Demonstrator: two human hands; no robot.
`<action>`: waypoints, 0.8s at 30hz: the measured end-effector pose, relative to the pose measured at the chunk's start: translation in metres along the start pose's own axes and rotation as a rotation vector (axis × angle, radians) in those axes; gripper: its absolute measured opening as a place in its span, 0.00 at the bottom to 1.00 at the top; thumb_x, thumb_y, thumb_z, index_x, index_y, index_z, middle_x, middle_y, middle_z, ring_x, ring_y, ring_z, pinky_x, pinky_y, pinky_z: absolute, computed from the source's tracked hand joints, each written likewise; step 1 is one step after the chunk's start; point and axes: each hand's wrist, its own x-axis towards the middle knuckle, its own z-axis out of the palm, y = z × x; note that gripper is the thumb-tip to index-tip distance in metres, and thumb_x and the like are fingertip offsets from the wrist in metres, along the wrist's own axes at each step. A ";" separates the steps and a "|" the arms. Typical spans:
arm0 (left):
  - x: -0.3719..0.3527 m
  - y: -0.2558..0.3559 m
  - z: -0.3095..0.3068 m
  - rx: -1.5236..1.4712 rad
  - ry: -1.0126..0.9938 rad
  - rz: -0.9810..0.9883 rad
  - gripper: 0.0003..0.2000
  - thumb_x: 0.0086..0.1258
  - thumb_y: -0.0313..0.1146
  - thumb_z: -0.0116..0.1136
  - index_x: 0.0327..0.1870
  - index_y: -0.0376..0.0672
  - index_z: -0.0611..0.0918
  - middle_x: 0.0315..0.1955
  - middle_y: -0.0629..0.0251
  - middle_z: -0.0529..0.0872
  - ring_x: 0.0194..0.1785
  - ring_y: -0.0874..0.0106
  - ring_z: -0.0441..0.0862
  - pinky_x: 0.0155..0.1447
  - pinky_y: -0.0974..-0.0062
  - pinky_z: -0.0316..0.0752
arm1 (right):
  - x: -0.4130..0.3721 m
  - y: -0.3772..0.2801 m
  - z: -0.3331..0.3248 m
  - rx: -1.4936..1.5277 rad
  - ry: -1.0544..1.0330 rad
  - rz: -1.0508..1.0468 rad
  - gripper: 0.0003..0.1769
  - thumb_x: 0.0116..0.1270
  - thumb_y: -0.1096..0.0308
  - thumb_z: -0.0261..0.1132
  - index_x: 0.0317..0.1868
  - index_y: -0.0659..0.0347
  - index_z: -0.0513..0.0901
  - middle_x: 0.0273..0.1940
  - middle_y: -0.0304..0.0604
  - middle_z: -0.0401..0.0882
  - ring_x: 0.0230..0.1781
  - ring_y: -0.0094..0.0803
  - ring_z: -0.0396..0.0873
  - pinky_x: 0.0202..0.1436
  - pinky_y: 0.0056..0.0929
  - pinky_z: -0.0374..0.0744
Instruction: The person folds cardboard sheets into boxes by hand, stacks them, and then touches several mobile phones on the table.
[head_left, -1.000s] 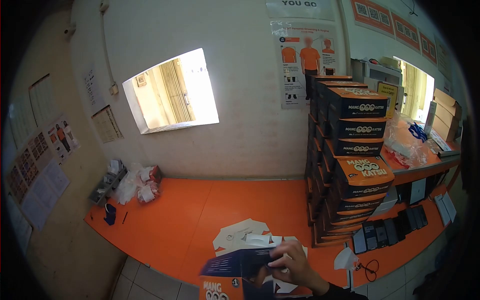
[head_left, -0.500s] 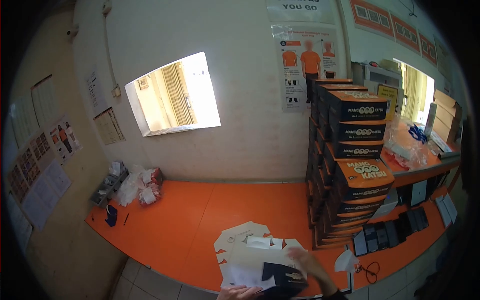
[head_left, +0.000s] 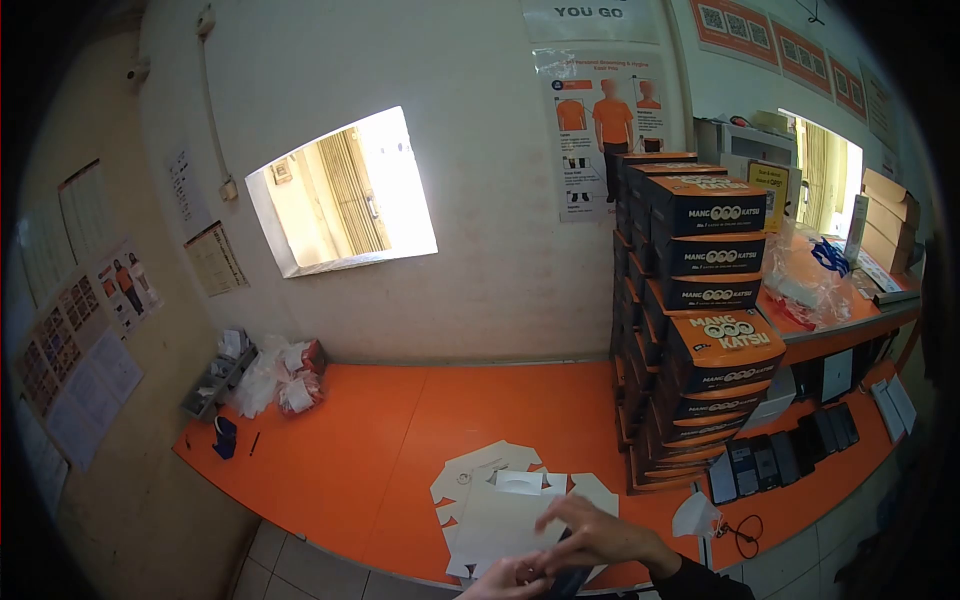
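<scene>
Flat white die-cut cardboard sheets [head_left: 500,515] lie overlapped at the table's front edge, with cut tabs and slots along their rims. Over their lower right part is my right hand [head_left: 590,530], its fingers curled above a dark box piece [head_left: 570,580] that is mostly hidden. My left hand [head_left: 512,578] is at the bottom edge of the view, its fingertips close to my right hand and touching the dark piece. What the fingers of my right hand hold, if anything, is not visible.
Right of the sheets rise tall stacks of black and orange boxes [head_left: 725,340]. A white mask-like item [head_left: 695,516], a black cable [head_left: 740,538] and dark phones [head_left: 765,465] lie beyond. Plastic bags [head_left: 275,375], a grey tray [head_left: 215,380] and a tape dispenser [head_left: 224,437] are at the left.
My right hand has moved left and down toward my left hand. My left hand has shifted right. The dark printed panel has dropped lower and is now mostly out of sight.
</scene>
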 end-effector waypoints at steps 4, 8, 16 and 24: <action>0.012 -0.021 -0.004 -0.070 0.639 0.166 0.13 0.64 0.26 0.56 0.49 0.38 0.74 0.30 0.67 0.80 0.25 0.82 0.76 0.20 0.87 0.67 | -0.025 -0.025 0.025 -0.079 0.463 0.353 0.16 0.48 0.55 0.73 0.40 0.43 0.84 0.36 0.40 0.71 0.37 0.38 0.72 0.46 0.38 0.71; 0.005 -0.034 -0.008 -0.153 0.647 0.100 0.12 0.65 0.27 0.56 0.48 0.34 0.74 0.32 0.63 0.81 0.30 0.77 0.79 0.31 0.83 0.76 | -0.017 -0.065 0.055 -0.022 0.363 0.796 0.15 0.49 0.65 0.72 0.39 0.59 0.82 0.40 0.48 0.71 0.45 0.42 0.72 0.47 0.38 0.71; 0.015 -0.035 0.000 0.709 0.816 0.416 0.09 0.66 0.30 0.57 0.39 0.31 0.79 0.29 0.60 0.83 0.29 0.79 0.78 0.30 0.78 0.73 | -0.033 -0.030 0.044 -0.002 0.421 0.645 0.06 0.55 0.71 0.69 0.34 0.62 0.84 0.28 0.41 0.83 0.24 0.23 0.80 0.28 0.21 0.77; 0.004 -0.041 0.011 0.934 0.715 0.466 0.15 0.65 0.31 0.57 0.49 0.32 0.76 0.39 0.55 0.82 0.40 0.72 0.80 0.41 0.77 0.74 | -0.042 -0.037 0.042 0.450 0.323 0.921 0.10 0.52 0.66 0.71 0.32 0.60 0.81 0.41 0.47 0.77 0.38 0.37 0.79 0.40 0.29 0.77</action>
